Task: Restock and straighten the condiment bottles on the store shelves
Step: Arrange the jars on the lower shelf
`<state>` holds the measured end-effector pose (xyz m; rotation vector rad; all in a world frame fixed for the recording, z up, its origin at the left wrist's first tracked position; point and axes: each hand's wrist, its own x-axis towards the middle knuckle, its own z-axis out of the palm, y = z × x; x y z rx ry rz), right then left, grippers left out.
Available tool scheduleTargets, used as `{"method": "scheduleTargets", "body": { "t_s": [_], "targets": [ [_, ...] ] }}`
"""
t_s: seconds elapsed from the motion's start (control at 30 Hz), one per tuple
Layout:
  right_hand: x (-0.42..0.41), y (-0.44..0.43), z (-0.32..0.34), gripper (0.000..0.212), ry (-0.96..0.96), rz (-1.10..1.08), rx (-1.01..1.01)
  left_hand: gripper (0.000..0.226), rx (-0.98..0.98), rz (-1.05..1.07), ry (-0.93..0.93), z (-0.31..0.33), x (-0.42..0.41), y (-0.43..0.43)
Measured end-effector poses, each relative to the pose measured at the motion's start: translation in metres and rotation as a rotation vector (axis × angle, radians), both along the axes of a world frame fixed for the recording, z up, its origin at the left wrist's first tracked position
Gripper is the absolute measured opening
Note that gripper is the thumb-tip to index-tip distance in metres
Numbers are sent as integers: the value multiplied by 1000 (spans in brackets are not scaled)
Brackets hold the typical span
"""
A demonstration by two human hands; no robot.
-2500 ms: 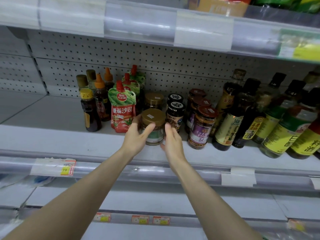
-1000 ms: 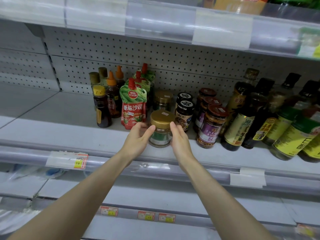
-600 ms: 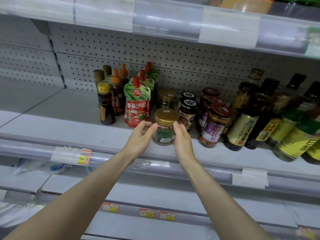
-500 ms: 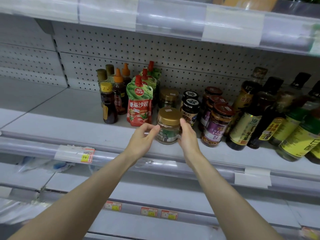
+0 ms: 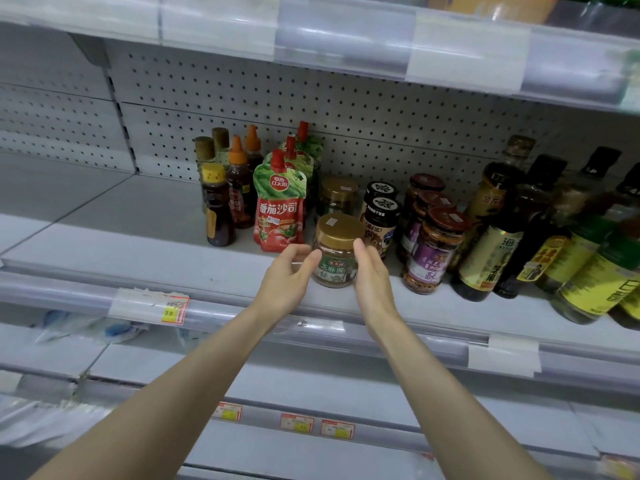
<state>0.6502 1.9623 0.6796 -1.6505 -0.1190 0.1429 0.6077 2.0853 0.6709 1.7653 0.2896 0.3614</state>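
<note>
Two hands flank a gold-lidded jar [image 5: 335,252] at the shelf [image 5: 121,244] front.
The jar stands upright between a red tomato sauce pouch [image 5: 278,209] and a purple-labelled jar [image 5: 433,254]. The left hand [image 5: 289,280] sits just beside its left side with loose, relaxed fingers; the right hand [image 5: 372,278] lies with straight fingers along its right side. Neither hand wraps it; contact is unclear.

White shelf [image 5: 104,251] carries upright jars [image 5: 335,251], pouches [image 5: 278,206], bottles [image 5: 491,233].
</note>
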Motion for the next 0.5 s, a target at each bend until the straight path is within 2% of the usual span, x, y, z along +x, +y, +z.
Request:
{"method": "scheduleTargets", "body": {
  "t_s": [0.07,0.17,0.3,0.4,0.5],
  "targets": [
    [-7,1,-5,43,-49,-78,-29,44,-19,-14,18,3,2,-1],
    [-13,3,-12,49,-44,-98,29,46,-35,-37,25,4,2,-2],
    [-9,10,-9,79,30,-73,49,50,-57,-51,34,0,1,0],
    [-2,9,-8,54,58,-55,55,39,-61,-77,41,1,6,3],
    [6,8,-10,47,85,-47,49,14,-62,-115,33,6,10,4]
  ]
}}
